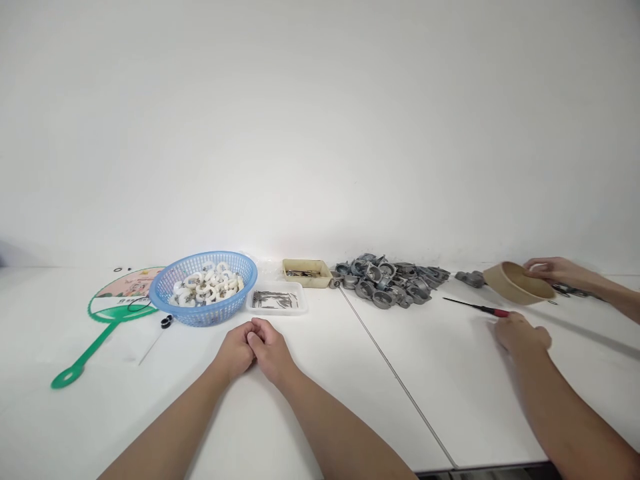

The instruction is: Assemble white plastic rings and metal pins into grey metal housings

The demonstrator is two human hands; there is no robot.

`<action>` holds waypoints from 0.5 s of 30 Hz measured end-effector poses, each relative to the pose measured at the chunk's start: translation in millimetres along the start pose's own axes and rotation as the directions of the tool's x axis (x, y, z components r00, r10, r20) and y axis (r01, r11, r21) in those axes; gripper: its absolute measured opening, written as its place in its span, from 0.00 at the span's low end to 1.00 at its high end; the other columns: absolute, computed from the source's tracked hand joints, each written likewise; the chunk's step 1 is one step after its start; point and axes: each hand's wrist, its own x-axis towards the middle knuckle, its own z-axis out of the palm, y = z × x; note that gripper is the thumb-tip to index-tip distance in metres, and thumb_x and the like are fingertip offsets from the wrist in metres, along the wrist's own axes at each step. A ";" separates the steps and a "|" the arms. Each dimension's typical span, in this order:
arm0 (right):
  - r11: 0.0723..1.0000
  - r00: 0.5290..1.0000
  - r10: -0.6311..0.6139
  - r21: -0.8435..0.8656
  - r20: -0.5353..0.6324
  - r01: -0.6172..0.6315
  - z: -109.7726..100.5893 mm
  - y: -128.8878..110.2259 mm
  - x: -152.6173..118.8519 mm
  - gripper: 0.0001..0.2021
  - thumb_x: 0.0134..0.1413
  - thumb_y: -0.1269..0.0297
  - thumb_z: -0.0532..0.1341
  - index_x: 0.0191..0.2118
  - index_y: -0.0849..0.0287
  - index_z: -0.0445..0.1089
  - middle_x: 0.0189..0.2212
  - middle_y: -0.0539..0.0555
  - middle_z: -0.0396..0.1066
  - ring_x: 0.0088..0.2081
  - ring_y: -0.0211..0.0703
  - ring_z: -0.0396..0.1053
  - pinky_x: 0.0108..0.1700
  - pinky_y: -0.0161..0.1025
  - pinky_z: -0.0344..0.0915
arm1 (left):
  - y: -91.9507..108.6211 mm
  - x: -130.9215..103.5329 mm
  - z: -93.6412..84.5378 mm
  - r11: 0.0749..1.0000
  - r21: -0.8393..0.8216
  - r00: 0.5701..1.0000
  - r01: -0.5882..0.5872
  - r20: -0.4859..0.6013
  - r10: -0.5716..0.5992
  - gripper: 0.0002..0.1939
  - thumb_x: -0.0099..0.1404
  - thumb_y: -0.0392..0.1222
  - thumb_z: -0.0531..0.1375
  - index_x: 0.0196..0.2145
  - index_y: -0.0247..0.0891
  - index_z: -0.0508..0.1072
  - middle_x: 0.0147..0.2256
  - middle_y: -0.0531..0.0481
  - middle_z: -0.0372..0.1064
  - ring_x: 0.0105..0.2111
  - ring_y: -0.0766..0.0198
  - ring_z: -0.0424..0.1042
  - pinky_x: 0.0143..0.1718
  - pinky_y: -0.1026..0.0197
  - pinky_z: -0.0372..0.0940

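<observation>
My left hand [237,351] and my right hand [270,352] rest together on the white table, fingers folded and touching each other. Both are closed, and no object shows in them. Just beyond them lies a shallow clear tray [302,301] with thin dark metal pins [274,300]. To the left of that stands a blue plastic basket [205,316] full of white ring-shaped parts [213,283]. A small black-handled pointed tool [166,323] lies by the basket's near side.
At right a co-worker's hand [520,333] grips a red-and-black screwdriver [493,311]; the other hand [550,268] holds a tilted tan container [505,283]. Grey metal parts [390,280] are heaped near the wall beside a cream tray [320,283]. A green-handled fan [95,347] lies left.
</observation>
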 end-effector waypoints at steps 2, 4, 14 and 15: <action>1.000 1.000 0.001 -0.001 0.001 -0.001 2.8 0.6 0.5 0.20 0.54 0.58 0.54 0.52 0.56 0.61 0.44 0.54 0.69 0.46 0.43 0.66 0.52 0.43 0.61 | -0.9 0.0 0.5 1.000 -0.002 1.000 -0.001 0.008 0.001 0.14 0.47 0.30 0.50 0.32 0.35 0.69 0.29 0.50 0.72 0.31 0.61 0.70 0.31 0.64 0.63; 1.000 1.000 0.002 -0.010 -0.005 -0.002 7.7 -1.1 0.9 0.20 0.54 0.58 0.54 0.52 0.56 0.61 0.43 0.54 0.70 0.46 0.43 0.67 0.52 0.43 0.61 | -1.5 -0.2 0.7 1.000 0.003 1.000 0.004 0.007 -0.004 0.13 0.47 0.30 0.51 0.31 0.35 0.69 0.29 0.50 0.72 0.31 0.61 0.70 0.31 0.63 0.63; 0.961 0.955 0.031 -0.253 -0.297 -0.110 -173.9 -86.9 -53.2 0.22 0.65 0.61 0.40 0.46 0.70 0.65 0.45 0.54 0.66 0.48 0.45 0.64 0.46 0.47 0.60 | 5.8 -2.4 0.0 1.000 0.020 1.000 -0.005 0.009 0.005 0.13 0.45 0.29 0.52 0.30 0.34 0.70 0.29 0.50 0.73 0.31 0.61 0.70 0.31 0.64 0.63; 0.958 0.936 0.039 -0.254 -0.349 -0.134 -208.3 -94.6 -59.9 0.17 0.59 0.55 0.51 0.44 0.63 0.67 0.44 0.54 0.67 0.47 0.46 0.65 0.47 0.46 0.63 | 6.8 -2.8 0.2 1.000 0.024 1.000 0.003 0.005 -0.003 0.13 0.45 0.29 0.53 0.30 0.34 0.70 0.29 0.50 0.73 0.31 0.61 0.69 0.31 0.64 0.62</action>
